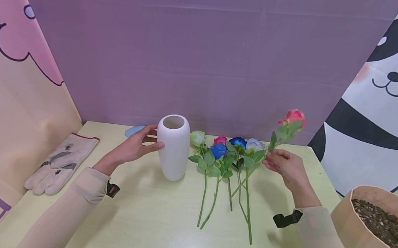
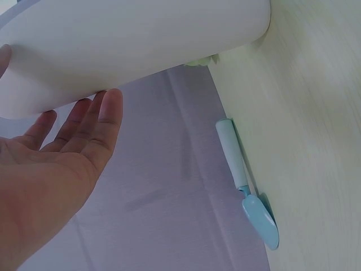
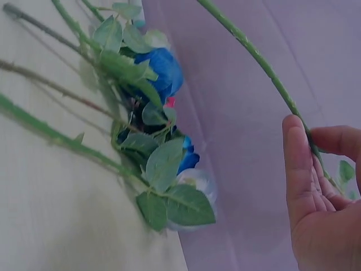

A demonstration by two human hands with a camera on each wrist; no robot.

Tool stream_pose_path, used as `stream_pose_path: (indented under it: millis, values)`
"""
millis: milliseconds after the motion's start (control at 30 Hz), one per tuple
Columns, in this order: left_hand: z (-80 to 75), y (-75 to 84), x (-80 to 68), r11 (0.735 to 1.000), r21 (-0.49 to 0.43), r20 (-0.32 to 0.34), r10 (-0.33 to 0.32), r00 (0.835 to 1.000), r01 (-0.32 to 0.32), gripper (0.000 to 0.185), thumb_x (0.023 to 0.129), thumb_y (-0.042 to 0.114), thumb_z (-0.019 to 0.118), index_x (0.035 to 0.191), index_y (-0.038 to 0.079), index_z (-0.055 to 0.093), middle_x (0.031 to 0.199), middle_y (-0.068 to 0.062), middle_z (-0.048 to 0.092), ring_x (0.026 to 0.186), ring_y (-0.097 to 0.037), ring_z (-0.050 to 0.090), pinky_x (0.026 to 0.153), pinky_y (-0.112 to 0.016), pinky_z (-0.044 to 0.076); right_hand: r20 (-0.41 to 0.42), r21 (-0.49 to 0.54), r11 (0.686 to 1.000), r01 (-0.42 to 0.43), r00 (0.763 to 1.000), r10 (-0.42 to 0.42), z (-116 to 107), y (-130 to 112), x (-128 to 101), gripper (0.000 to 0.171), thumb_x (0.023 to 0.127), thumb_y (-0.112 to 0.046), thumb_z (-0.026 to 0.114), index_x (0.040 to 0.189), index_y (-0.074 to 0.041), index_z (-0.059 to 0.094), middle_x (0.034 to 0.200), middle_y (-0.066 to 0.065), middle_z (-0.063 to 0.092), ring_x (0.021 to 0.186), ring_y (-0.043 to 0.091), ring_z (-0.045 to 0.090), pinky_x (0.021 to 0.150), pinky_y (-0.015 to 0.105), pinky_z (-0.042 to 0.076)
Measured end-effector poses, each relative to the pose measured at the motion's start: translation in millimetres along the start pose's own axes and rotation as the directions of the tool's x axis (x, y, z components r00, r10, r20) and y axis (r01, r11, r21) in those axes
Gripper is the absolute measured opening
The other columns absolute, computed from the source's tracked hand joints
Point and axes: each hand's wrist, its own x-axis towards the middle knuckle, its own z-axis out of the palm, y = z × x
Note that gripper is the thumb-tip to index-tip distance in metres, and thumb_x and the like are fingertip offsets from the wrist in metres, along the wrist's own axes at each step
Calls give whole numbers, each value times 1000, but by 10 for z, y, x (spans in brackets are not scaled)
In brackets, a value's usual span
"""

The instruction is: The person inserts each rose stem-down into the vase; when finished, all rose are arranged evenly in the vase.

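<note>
Head view: A tall, smooth, white ceramic-looking vase (image 1: 174, 158) stands mouth-up on a pale wood-grain table (image 1: 129, 230); all places are ref. to it. The L hand (image 1: 132, 146) grips its left side, thumb on the near face, fingers round the back. The R hand (image 1: 287, 167), well right of the vase, pinches the green stem of a leafy, pinkish-red artificial-looking rose (image 1: 295, 118), bloom up, lower stem slanting back toward the vase side. Just right of the vase lie loose, long-stemmed flowers (image 1: 218, 150) in blue, pink, pale green & lilac-white. Well left: off-white fabric work gloves (image 1: 64, 162); far right: a tan, faceted pot (image 1: 352, 237) w/ dark soil.

L wrist view: Fingertips bear on the vase wall; the base meets the tabletop. A light-blue trowel w/ pale handle (image 2: 239, 178) lies behind & left of the vase. Best practice (judged): firm but light support, mouth left unobstructed.

R wrist view: Digits close on the rose's stem; bloom out of frame. Advisable: pinch bare stem, not leaves; raise the lower end clear of the lying stems to avoid snags. Rel. to hands: vase touches L, well apart from R; rose is in R; loose flowers lie btwn vase & R.
</note>
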Motion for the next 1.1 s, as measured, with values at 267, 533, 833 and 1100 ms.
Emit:
stream_pose_path:
  millis: [267,533,833,1100]
  values:
    - [1,-8,3,1000,4,0,10,1000,-10,72,94,36,70,153,18,32,146,-10,49,134,-35,53,107,-49,50,-25,106,994,-1,1000,4,88,-106,-16,32,97,-18,66,117,1,49,88,-9,72,79,6,73,77,19,60]
    - [1,-17,7,1000,6,3,10,1000,-10,71,94,35,70,153,19,33,146,-10,49,133,-35,54,106,-49,50,-83,173,984,34,996,-20,183,-222,-27,28,96,-17,68,112,-2,51,91,-5,70,78,7,73,77,20,61]
    - [6,-25,8,1000,4,4,13,1000,-13,72,94,34,70,153,19,32,147,-12,48,133,-35,53,107,-50,50,-108,243,968,60,994,-35,255,-303,-13,29,97,-18,66,118,-2,53,94,-4,70,79,9,73,79,21,61]
    - [9,-9,6,1000,-6,-1,7,1000,-7,71,94,33,70,153,19,33,146,-11,49,132,-34,54,106,-50,50,-107,338,937,87,993,-54,352,-386,-12,27,97,-15,64,116,-1,50,95,1,68,79,12,74,80,23,61]
